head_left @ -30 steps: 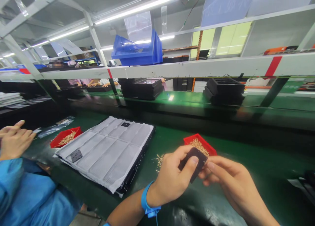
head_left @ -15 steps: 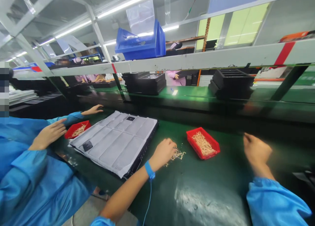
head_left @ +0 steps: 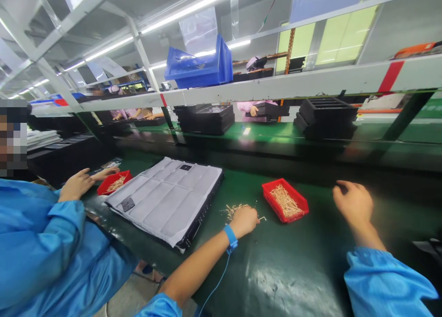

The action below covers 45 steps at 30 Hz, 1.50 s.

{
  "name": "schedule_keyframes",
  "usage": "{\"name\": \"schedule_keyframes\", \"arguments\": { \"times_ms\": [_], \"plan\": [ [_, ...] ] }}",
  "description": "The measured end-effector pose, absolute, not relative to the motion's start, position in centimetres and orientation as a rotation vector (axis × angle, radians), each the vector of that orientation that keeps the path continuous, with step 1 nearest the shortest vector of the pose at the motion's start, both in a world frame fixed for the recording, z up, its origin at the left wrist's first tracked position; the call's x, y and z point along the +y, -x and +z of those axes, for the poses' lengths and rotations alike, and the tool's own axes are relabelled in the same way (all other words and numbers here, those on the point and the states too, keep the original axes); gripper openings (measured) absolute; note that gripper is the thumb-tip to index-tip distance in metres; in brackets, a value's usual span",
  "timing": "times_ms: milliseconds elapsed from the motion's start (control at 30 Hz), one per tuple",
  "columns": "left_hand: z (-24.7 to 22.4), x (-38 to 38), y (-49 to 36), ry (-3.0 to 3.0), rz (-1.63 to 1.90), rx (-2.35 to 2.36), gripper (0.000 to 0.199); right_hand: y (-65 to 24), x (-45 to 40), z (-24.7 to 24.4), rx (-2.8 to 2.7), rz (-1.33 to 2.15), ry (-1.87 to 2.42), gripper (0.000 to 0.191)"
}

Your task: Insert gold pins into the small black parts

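Note:
My left hand (head_left: 245, 220) rests on the green table at a loose pile of small beige stick-like pieces (head_left: 232, 210). Its fingers are curled down, and a few pieces stick out by the fingertips. A blue wrist strap (head_left: 230, 238) with a thin cord is around that wrist. To the right of this hand lies a red tray (head_left: 303, 207) of similar pieces (head_left: 285, 201). Farther right, my right hand (head_left: 355, 205) hangs above the table, thumb and index finger apart, with nothing visible between them. Its other fingers are partly hidden.
Left of the pile lies a white-covered panel (head_left: 167, 195) with a black edge. A co-worker in blue sits at the left, hands by another red tray (head_left: 128, 175). Behind the table, black tray stacks (head_left: 207, 120) stand under a shelf bearing a blue bin (head_left: 198, 71).
My left hand has moved right across the pile, uncovering pieces at its left. The fingers of my right hand have loosened. The co-worker's hands have come together by their red tray.

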<state>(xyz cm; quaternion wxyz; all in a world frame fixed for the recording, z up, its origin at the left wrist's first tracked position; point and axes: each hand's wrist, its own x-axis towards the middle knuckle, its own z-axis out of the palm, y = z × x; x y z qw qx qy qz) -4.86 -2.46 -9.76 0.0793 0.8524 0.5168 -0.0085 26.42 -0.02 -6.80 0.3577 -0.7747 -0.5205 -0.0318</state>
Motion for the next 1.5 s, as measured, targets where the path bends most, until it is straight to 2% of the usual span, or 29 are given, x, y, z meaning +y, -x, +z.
{"name": "schedule_keyframes", "arguments": {
  "times_ms": [100, 200, 300, 367, 467, 600, 833, 1100, 1267, 1400, 1500],
  "plan": [
    [-8.1, -3.1, 4.9, -2.615, 0.063, 1.509, 0.015, -24.2, -0.9, -4.8, -1.436, -0.106, 1.782, 0.042],
    [-5.6, -4.7, 5.0, -2.676, 0.19, 1.487, 0.014, -20.2, -3.1, -2.8, -1.694, -0.022, 1.502, 0.036],
    [-3.3, -6.4, 5.4, -2.771, 0.44, 1.345, 0.013, -16.1, -5.7, -1.6, -2.128, 0.262, 1.116, 0.026],
    [-2.4, -7.3, 5.6, -2.831, 0.677, 1.15, 0.014, -14.3, -7.0, -1.2, -2.271, 0.398, 1.008, 0.025],
    [-1.9, -8.1, 5.8, -2.797, 0.96, 1.016, 0.02, -13.3, -7.9, -1.2, -2.268, 0.448, 0.982, 0.03],
    [-2.0, -8.3, 5.5, -2.604, 1.31, 1.111, 0.025, -13.1, -8.3, -1.1, -2.201, 0.429, 0.976, 0.032],
    [-1.8, -8.4, 4.9, -2.629, 1.657, 1.23, 0.029, -12.4, -9.3, -0.1, -2.102, 0.614, 1.039, 0.035],
    [-1.8, -8.0, 4.5, -2.739, 1.643, 1.19, 0.021, -12.3, -9.6, 0.7, -1.957, 0.675, 1.049, 0.036],
    [-1.5, -7.6, 4.5, -2.79, 1.595, 1.218, 0.023, -12.9, -9.0, 1.0, -1.885, 0.88, 0.997, 0.039],
    [-0.8, -7.6, 4.8, -2.982, 1.591, 1.145, 0.021, -12.8, -8.8, 1.7, -1.795, 0.976, 0.954, 0.036],
    [-0.1, -7.4, 5.7, -3.165, 1.583, 1.066, 0.021, -12.4, -9.0, 2.4, -1.796, 0.933, 0.991, 0.044]
  ]
}}
